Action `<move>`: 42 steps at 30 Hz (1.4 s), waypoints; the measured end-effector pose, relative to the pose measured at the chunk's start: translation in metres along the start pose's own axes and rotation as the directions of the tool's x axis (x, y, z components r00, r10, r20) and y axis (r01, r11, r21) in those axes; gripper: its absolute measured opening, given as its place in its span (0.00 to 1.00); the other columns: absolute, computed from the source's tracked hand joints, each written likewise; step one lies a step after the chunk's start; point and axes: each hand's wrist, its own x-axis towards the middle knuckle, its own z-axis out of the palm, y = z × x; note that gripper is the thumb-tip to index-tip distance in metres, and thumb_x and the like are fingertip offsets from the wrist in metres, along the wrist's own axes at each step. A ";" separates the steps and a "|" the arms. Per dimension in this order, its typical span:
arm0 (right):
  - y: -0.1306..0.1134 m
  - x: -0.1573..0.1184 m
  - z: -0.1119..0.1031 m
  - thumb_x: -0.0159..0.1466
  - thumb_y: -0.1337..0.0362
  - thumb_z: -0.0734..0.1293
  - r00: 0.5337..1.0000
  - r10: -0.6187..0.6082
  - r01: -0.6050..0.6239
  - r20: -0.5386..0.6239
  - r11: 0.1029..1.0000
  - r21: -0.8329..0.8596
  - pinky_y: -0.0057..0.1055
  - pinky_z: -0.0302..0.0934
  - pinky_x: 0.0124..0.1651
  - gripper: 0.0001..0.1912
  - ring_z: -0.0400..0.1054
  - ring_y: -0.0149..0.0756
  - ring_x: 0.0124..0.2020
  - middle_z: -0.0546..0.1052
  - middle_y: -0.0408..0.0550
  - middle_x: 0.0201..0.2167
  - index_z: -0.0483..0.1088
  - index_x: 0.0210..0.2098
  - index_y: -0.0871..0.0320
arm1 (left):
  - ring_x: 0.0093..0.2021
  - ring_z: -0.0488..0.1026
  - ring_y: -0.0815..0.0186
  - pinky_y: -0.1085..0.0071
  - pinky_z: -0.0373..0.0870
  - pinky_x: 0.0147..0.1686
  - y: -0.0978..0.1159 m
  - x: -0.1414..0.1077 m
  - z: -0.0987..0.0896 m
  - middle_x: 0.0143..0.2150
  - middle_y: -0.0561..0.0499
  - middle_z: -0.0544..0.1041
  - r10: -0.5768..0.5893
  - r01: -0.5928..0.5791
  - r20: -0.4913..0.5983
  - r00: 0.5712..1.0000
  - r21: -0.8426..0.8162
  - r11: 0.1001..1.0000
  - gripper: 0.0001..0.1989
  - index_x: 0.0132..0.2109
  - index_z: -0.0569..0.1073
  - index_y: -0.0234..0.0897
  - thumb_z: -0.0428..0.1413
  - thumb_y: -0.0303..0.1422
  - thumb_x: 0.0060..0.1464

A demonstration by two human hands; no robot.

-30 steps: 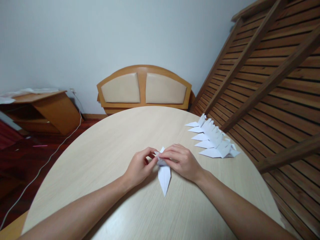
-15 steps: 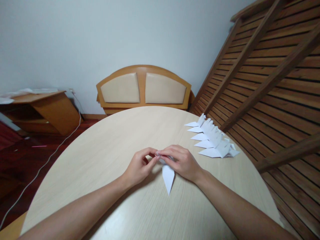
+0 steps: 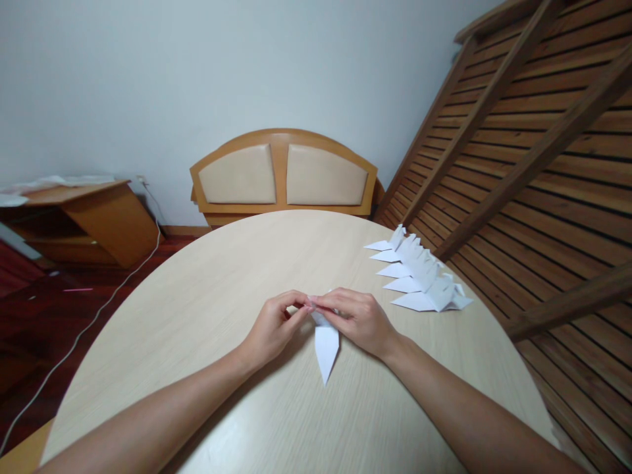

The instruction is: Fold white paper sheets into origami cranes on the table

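Observation:
A white folded paper crane (image 3: 326, 352) is between my hands above the near middle of the round table (image 3: 237, 257). One flat pointed wing sticks out toward me; the rest is mostly covered by fingers. My left hand (image 3: 278, 329) pinches the paper's far left part with thumb and forefinger. From the other side, my right hand (image 3: 358, 320) grips it, its fingers closed and its tips meeting the left ones. Several finished white paper cranes (image 3: 419, 280) stand in an overlapping row at the table's right edge, their pointed wings toward the left.
Behind the table stands a wooden headboard (image 3: 280, 174) with cream panels. Slatted wooden boards (image 3: 533, 158) lean along the right side. On the left are a low wooden desk (image 3: 103, 217) and a white cable (image 3: 106, 303) trailing over the dark red floor.
The paper crane's near wing has swung slightly to the left and its point has shifted with it. Both hands keep their pinch, with only slight movement. The row of cranes stays put.

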 end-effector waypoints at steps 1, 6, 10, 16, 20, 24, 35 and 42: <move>0.000 0.000 -0.001 0.69 0.68 0.65 1.000 0.002 -0.002 0.007 1.000 0.004 0.31 0.71 0.44 0.14 0.76 0.34 0.42 0.82 0.47 0.42 0.75 0.53 0.52 | 0.37 0.75 0.66 0.75 0.66 0.30 0.001 0.000 0.000 0.39 0.47 0.81 0.003 -0.003 0.009 1.000 0.008 1.000 0.10 0.41 0.79 0.36 0.54 0.35 0.63; -0.005 0.003 -0.003 0.69 0.68 0.65 0.999 0.016 -0.018 0.034 0.998 0.061 0.33 0.71 0.47 0.14 0.75 0.34 0.44 0.81 0.47 0.43 0.75 0.52 0.51 | 0.36 0.75 0.65 0.75 0.66 0.30 0.004 0.001 -0.002 0.38 0.47 0.82 -0.005 0.005 0.036 0.999 -0.002 1.000 0.11 0.40 0.79 0.36 0.55 0.36 0.62; -0.007 0.003 -0.003 0.69 0.68 0.65 0.998 0.035 -0.039 0.046 0.993 0.109 0.34 0.69 0.48 0.13 0.74 0.35 0.44 0.79 0.48 0.43 0.74 0.52 0.53 | 0.36 0.76 0.65 0.74 0.67 0.30 0.004 0.001 -0.001 0.38 0.47 0.82 -0.008 0.010 0.039 0.999 -0.034 0.999 0.10 0.40 0.80 0.35 0.56 0.36 0.61; -0.006 0.002 -0.003 0.66 0.71 0.66 0.994 0.045 -0.057 0.104 0.992 0.110 0.36 0.68 0.48 0.14 0.72 0.37 0.44 0.77 0.49 0.42 0.74 0.50 0.53 | 0.38 0.76 0.64 0.73 0.69 0.34 0.005 0.001 0.000 0.39 0.46 0.82 -0.013 0.022 0.084 0.996 -0.107 0.994 0.08 0.40 0.80 0.35 0.59 0.35 0.59; -0.007 0.003 -0.004 0.66 0.71 0.66 0.996 0.031 -0.042 0.087 0.991 0.130 0.36 0.67 0.48 0.13 0.72 0.37 0.44 0.76 0.49 0.42 0.73 0.49 0.54 | 0.36 0.76 0.65 0.73 0.68 0.32 0.004 0.000 0.000 0.37 0.47 0.82 -0.012 0.015 0.035 0.999 -0.087 0.996 0.08 0.39 0.80 0.35 0.59 0.35 0.59; -0.007 0.003 -0.004 0.67 0.70 0.66 0.996 0.056 -0.065 0.066 0.988 0.144 0.36 0.68 0.47 0.11 0.72 0.36 0.42 0.76 0.48 0.40 0.74 0.47 0.54 | 0.36 0.76 0.66 0.73 0.70 0.34 0.003 0.000 -0.001 0.38 0.47 0.81 0.023 -0.023 0.008 1.000 -0.054 0.998 0.08 0.38 0.79 0.36 0.58 0.35 0.59; -0.005 0.002 -0.003 0.67 0.68 0.67 0.998 0.053 -0.058 0.044 0.991 0.119 0.35 0.69 0.47 0.11 0.73 0.36 0.43 0.76 0.49 0.42 0.78 0.46 0.51 | 0.42 0.77 0.63 0.67 0.72 0.42 0.007 -0.002 0.000 0.41 0.45 0.81 0.028 -0.027 0.024 0.999 -0.048 0.998 0.10 0.42 0.77 0.35 0.55 0.37 0.61; -0.005 0.004 -0.003 0.66 0.68 0.68 0.994 0.103 -0.107 0.029 0.982 0.159 0.35 0.68 0.46 0.07 0.74 0.35 0.42 0.79 0.47 0.39 0.77 0.42 0.54 | 0.39 0.76 0.65 0.70 0.72 0.38 0.004 -0.001 0.001 0.39 0.47 0.80 -0.021 0.021 -0.004 1.000 -0.080 0.997 0.10 0.40 0.76 0.35 0.56 0.37 0.61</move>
